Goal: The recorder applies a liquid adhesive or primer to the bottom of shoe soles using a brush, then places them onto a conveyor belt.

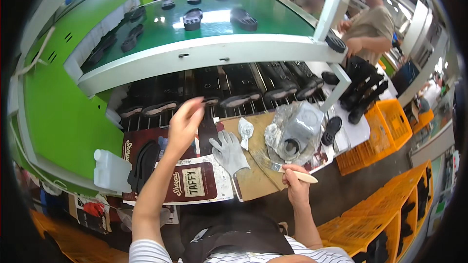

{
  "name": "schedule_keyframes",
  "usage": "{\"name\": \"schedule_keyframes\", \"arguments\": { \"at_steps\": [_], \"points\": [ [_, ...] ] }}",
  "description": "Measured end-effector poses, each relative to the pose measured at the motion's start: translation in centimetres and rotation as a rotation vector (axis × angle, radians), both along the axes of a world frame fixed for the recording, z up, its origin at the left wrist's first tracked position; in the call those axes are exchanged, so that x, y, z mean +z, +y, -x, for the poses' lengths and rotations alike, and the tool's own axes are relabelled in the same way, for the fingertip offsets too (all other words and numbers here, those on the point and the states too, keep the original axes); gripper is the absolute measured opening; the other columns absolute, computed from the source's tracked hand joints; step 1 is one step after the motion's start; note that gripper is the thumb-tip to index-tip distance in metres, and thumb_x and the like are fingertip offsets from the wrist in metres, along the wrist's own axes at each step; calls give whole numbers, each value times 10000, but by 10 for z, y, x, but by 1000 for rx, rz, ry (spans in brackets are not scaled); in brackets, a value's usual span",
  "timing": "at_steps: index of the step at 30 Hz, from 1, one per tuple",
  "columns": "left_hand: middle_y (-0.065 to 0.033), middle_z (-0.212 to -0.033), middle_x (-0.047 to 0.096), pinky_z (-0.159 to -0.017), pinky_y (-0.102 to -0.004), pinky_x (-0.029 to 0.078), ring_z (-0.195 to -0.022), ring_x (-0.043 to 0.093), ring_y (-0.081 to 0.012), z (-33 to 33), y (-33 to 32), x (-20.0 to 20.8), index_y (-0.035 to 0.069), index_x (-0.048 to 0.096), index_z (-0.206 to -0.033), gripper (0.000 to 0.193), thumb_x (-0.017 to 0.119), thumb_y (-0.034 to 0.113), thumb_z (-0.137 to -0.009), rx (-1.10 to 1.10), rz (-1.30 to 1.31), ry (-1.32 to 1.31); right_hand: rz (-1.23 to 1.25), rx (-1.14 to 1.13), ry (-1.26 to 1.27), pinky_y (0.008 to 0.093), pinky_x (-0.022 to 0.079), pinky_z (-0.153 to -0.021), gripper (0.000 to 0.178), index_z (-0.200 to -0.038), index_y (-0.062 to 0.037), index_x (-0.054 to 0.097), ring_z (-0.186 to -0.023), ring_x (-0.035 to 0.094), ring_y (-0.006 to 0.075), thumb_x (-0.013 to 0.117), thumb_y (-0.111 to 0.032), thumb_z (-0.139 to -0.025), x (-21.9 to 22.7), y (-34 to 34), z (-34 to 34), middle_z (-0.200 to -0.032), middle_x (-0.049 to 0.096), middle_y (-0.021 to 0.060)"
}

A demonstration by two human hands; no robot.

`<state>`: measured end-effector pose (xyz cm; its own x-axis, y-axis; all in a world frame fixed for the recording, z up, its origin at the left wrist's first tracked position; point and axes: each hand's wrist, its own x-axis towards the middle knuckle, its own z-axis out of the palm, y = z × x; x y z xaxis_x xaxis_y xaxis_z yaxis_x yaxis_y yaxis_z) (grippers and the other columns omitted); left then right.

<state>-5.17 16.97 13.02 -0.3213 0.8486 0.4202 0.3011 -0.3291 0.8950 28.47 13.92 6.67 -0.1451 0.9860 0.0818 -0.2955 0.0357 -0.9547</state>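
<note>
My right hand [295,181] is closed round the pale handle of a flat brush [306,177]. Its metal band and bristles point left over brown cardboard [261,190]. Just beyond the brush stands a grey container [308,119] with a round opening, wrapped in crumpled clear plastic. My left hand [185,122] is raised with fingers stretched out and nothing visible in it, close to the soles of black boots [240,98] lying in a row on a rack. A grey-white work glove [230,154] and a crumpled white wad [245,131] rest between my hands.
Above the rack, a green conveyor belt [214,14] carries several dark soles behind a white beam [204,51]. At left are a white plastic jug [112,171] and black soles [145,163]. Orange crates [375,134] and a co-worker [373,27] are at right.
</note>
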Motion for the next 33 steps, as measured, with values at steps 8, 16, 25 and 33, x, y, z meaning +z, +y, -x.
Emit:
{"name": "schedule_keyframes", "arguments": {
  "at_steps": [8, 16, 25, 33],
  "points": [
    [-218, -1227, 516, -987, -470, 371, -1150, 472, -410, 88, -192, -95, -29, 540, -1192, 410, 638, 97, -815, 659, 503, 882, 59, 70, -21, 207, 415, -587, 182, -990, 16, 676, -643, 518, 58, 643, -139, -900, 4, 1, 19, -735, 595, 7],
    [-250, -1280, 461, -980, -499, 356, -1186, 433, -428, 88, -204, -123, -47, 568, -991, 259, 648, 109, -800, 745, 610, 1012, 44, 146, -93, 203, 407, -587, 183, -990, 10, 685, -637, 514, 55, 620, -138, -904, 14, -2, 29, -696, 585, -8],
    [-247, -1287, 490, -1027, -448, 328, -1191, 458, -373, 101, -209, -132, -78, 551, -1048, 243, 559, 134, -928, 807, 237, 599, -51, 56, -292, 205, 431, -640, 172, -997, -15, 693, -713, 540, 52, 639, -139, -891, 16, 3, 2, -790, 628, -7],
    [-250, -1337, 481, -885, -407, 525, -1090, 588, -318, 38, -179, -38, -12, 437, -1331, 433, 425, 284, -1014, 126, -134, -636, -327, -169, -587, 220, 456, -660, 129, -934, 10, 678, -747, 557, 53, 644, -96, -868, 37, 42, -35, -815, 647, 1]
  ]
}}
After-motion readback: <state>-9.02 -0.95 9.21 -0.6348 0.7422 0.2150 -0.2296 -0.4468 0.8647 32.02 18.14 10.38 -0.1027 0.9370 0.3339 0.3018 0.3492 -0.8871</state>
